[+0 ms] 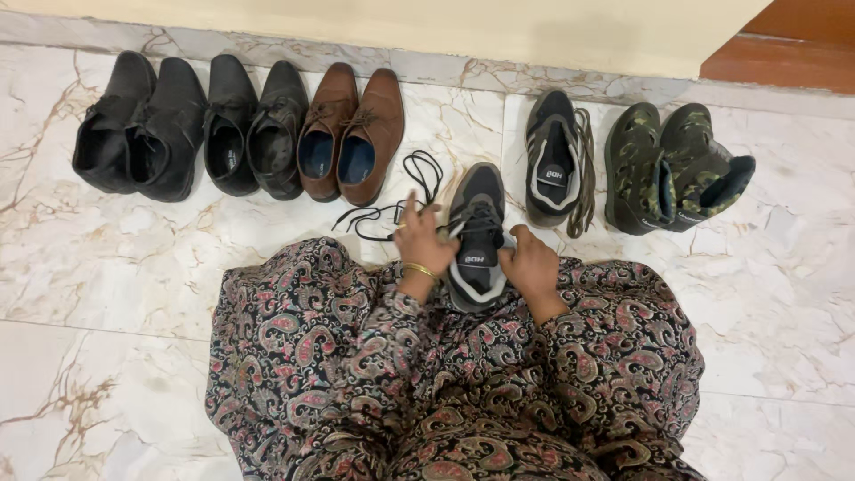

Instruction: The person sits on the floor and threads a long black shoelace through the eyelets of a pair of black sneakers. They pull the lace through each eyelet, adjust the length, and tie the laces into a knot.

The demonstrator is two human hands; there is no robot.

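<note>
A grey and black sneaker (476, 223) lies on the marble floor just in front of my lap, toe pointing away. My left hand (422, 239), with a gold bangle on the wrist, rests at the sneaker's left side and pinches its black lace (405, 191), which loops out to the left over the floor. My right hand (530, 260) presses the right side of the sneaker near its heel, fingers curled. The matching sneaker (554, 160) stands apart further back, its lace hanging loose along its right side.
Along the wall stand a pair of black boots (138, 125), a pair of black dress shoes (254, 125), a pair of brown lace-up shoes (352, 134) and a pair of camouflage high-tops (668, 169). My patterned garment (445, 383) covers the lap. A wooden step (784, 49) is at the top right.
</note>
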